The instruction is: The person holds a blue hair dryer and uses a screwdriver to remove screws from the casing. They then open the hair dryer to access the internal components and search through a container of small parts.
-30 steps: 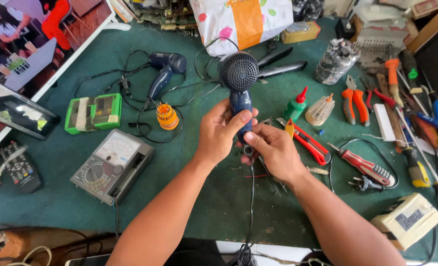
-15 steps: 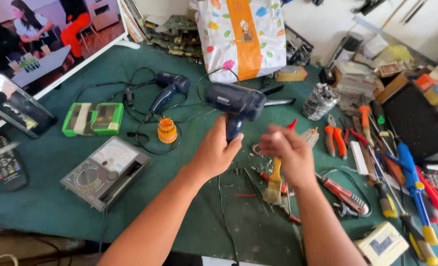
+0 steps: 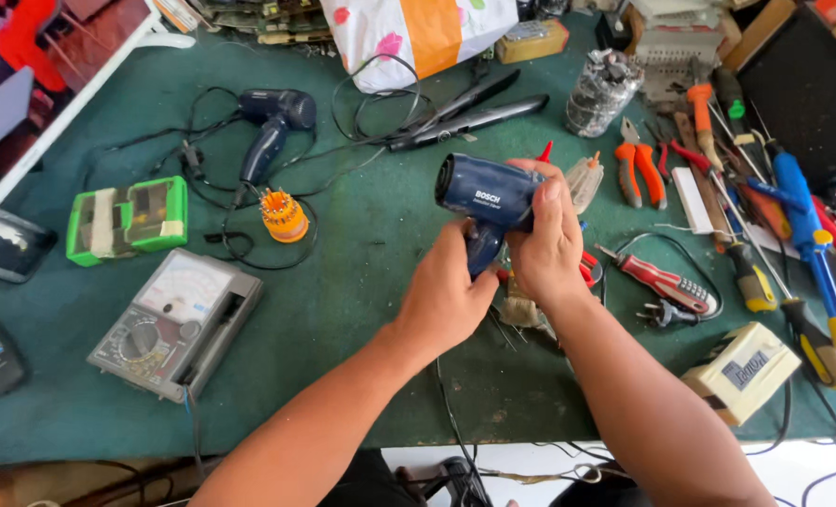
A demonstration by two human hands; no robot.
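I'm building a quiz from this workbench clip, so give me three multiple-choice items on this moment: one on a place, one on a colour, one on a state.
1. Where does the second hair dryer lie?
A. far left on the mat
B. under the meter
C. in the bag

2. What colour is the held hair dryer?
A. red
B. dark blue
C. white

3. How is the held hair dryer kept?
A. flat on the mat
B. lifted in both hands
C. hanging by its cord

Answers:
1 A, it lies on the green mat beyond the orange bit holder.
2 B, its body is dark blue.
3 B, the left hand grips the handle and the right hand the body, above the mat.
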